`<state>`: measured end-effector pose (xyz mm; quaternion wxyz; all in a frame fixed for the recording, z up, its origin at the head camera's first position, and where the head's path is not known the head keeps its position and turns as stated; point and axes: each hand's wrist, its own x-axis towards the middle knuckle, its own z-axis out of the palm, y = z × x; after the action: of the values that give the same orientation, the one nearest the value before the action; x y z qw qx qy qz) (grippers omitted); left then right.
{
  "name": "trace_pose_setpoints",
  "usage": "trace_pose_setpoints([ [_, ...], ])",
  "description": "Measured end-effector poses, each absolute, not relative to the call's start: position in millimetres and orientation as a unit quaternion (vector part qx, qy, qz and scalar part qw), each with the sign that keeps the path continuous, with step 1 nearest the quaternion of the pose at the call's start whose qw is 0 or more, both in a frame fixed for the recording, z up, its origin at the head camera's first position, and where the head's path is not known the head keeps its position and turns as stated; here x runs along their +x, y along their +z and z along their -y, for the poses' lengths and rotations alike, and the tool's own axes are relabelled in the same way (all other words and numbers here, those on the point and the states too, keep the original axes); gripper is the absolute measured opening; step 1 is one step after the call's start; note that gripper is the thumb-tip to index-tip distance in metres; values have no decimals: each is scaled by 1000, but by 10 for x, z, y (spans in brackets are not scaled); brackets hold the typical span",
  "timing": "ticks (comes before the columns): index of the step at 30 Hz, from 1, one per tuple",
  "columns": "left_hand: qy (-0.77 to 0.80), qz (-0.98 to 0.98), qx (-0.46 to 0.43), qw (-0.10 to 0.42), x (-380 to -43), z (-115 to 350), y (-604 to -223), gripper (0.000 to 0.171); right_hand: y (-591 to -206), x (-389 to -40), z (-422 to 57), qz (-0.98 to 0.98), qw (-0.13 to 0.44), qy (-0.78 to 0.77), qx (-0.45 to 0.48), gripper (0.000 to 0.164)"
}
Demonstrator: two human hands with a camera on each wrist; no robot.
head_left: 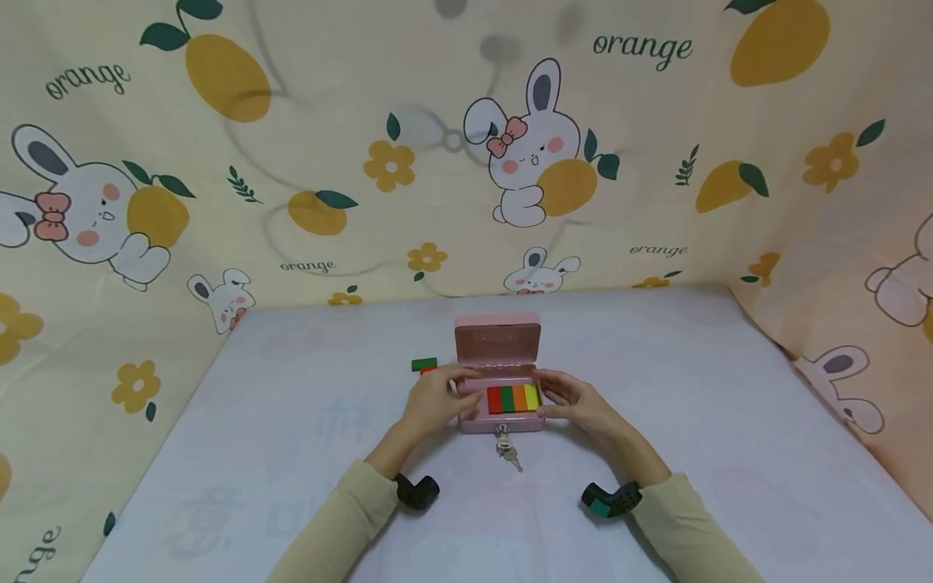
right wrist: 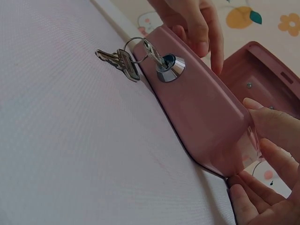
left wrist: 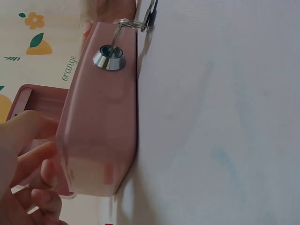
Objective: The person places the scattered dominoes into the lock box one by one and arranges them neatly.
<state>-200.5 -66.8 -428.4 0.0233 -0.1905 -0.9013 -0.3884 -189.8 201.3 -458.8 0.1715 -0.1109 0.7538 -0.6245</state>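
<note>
A small pink metal box point(head_left: 466, 424) stands on the table with its lid point(head_left: 498, 344) raised at the back. Inside, a row of red, green, orange and yellow blocks point(head_left: 508, 399) lies toward the right. My left hand point(head_left: 435, 402) reaches over the left edge of the box, thumb and forefinger apart, with nothing visible between them. On the other side my right hand point(head_left: 583, 402) grips the right wall, thumb at the front and fingers along the side. A key sits in the front lock point(right wrist: 171, 69), and more keys point(right wrist: 123, 65) hang from its ring.
Behind my left hand lie a green block point(head_left: 424, 364) and a red one, partly hidden. White cloth covers the table point(head_left: 291, 453). A patterned curtain point(head_left: 328, 146) rises behind and at both sides.
</note>
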Motion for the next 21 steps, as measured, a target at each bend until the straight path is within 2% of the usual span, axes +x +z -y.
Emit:
trace_pose_setpoints([
  [21, -400, 902, -126, 103, -2070, 847, -4305, 22, -4576, -1894, -1994, -761, 168, -616, -116, 71],
])
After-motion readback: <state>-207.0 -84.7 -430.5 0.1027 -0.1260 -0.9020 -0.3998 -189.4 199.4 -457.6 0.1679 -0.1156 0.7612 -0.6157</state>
